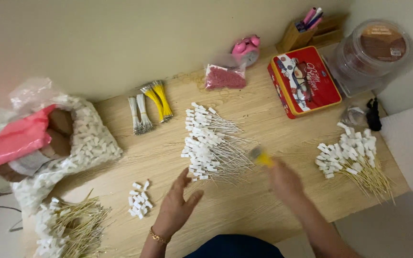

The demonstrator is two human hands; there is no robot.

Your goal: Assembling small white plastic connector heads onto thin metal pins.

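Note:
My left hand (178, 205) hovers open over the wooden table (244, 200), fingers spread, just right of a small heap of loose white tags (139, 198). My right hand (285, 181) is blurred with motion and grips a thin yellow wire bundle (262, 156) that pokes out toward the middle. Just ahead of both hands lies a big pile of silver wires with white tags (209, 143).
A pile of yellow wires with white tags (354, 160) lies at right, another (68, 227) at front left. A plastic bag of white tags (80, 143) sits at left. At the back: yellow and silver wire bundles (149, 107), red tin (304, 81), pink clock (245, 48), plastic jar (371, 52).

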